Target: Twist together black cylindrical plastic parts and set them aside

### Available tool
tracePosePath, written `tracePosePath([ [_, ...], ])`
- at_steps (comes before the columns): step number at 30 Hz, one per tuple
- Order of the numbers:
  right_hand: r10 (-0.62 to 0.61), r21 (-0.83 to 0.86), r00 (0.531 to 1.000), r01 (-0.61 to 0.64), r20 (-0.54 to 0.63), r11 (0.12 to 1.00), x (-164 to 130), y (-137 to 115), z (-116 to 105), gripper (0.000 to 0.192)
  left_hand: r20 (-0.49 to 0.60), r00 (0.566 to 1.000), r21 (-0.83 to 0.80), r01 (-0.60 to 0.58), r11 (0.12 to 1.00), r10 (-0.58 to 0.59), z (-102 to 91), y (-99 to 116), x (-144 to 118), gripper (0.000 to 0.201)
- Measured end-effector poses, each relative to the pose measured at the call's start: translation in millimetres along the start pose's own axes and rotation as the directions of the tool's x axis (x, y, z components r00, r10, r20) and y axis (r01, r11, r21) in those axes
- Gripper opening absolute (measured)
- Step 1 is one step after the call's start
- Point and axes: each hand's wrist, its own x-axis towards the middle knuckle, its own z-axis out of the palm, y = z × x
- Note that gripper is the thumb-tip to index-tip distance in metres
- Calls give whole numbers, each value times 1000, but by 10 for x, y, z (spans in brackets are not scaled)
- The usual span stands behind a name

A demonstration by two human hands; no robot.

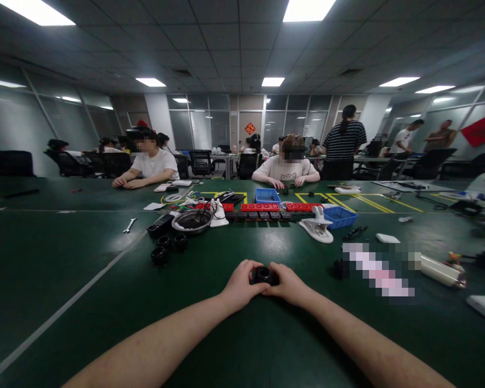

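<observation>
Both of my hands are closed around a small black round part (263, 275) with a hole in its top, low over the green table. My left hand (242, 285) grips its left side, the thumb at the front. On the opposite side my right hand (286, 284) holds it, and the two thumbs meet in front. To the left stand several similar black round parts (160, 256). Another small black piece (339, 268) lies to the right of my right hand. The underside of the held part is hidden.
Ahead lie a round metal-rimmed dish (192, 222), white clip stands (317, 229), red socket strips (260, 207) and blue bins (340, 216). A wrench (130, 225) is at left, a cream cylinder (440, 270) at right. Two people sit across the green table (105, 258).
</observation>
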Motion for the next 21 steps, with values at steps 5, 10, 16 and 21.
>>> tracePosePath([
  [5,32,-144,995,-45,-92,989,-31,-93,38,42,8,1000,-18,-9,1000,10,-6,-3,11,36],
  [10,-218,66,975,215,33,974,-15,39,-79,55,101,990,-30,-99,995,101,-79,-1,27,37],
  [16,-270,154,952,248,146,956,-2,100,-180,37,150,980,-40,-125,991,129,-106,-24,42,40],
  [21,-304,229,931,256,202,939,-12,83,-246,34,158,978,-53,-131,990,138,-110,-11,28,40],
])
